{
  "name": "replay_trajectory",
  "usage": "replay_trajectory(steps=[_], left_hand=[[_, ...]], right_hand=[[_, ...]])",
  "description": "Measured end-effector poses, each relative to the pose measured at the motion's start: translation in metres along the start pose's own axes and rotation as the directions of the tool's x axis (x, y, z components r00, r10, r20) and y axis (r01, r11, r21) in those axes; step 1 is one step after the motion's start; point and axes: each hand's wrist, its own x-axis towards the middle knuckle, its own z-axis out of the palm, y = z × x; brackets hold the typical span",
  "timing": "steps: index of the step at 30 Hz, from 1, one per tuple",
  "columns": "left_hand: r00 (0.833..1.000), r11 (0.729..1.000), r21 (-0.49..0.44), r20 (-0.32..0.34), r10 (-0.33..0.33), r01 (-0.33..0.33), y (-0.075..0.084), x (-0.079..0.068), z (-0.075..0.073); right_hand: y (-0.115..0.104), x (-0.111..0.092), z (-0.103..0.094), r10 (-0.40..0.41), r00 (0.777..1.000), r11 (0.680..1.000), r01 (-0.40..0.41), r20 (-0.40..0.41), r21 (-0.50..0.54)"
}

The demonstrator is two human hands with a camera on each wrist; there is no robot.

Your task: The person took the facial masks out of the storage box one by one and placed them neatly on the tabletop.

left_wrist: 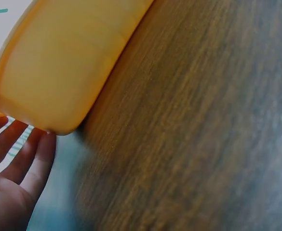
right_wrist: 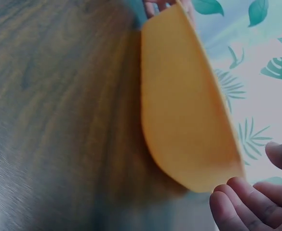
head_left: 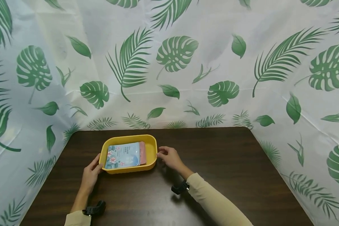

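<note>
A yellow plastic basket [head_left: 128,171] rests on the dark wooden table toward the back left. Inside lies a flat light-blue packet with a floral print [head_left: 122,155], partly covering a pink packet [head_left: 142,153]. My left hand [head_left: 89,175] is at the basket's left end; in the left wrist view its extended fingers [left_wrist: 39,154] touch the end wall. At the opposite end is my right hand [head_left: 171,159]. The right wrist view shows its fingertips [right_wrist: 222,204] against the end wall, with the thumb [right_wrist: 281,156] raised apart from them.
The brown table top [head_left: 214,175] extends to the right and in front of the basket. Behind it and at both sides hangs a white sheet with green leaves [head_left: 177,53]. Each wrist wears a black strapped device [head_left: 180,187].
</note>
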Motion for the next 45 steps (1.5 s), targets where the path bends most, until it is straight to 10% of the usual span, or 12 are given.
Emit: replay_trajectory(steps=[13, 26, 45], left_hand=[[1.0, 1.0, -0.011, -0.01, -0.01, 0.01, 0.001, 0.002, 0.004], [1.0, 1.0, 0.002, 0.001, -0.02, 0.02, 0.0, 0.0, 0.007], [1.0, 0.999, 0.05, 0.004, 0.003, -0.003, 0.001, -0.003, 0.002]], right_hand=[[-0.042, 0.029, -0.015, 0.098, 0.991, 0.987, -0.108, 0.092, 0.117], [-0.056, 0.048, 0.02, 0.292, 0.939, 0.917, -0.33, 0.183, 0.227], [-0.064, 0.054, 0.073, 0.437, 0.895, 0.9, -0.434, 0.092, -0.048]])
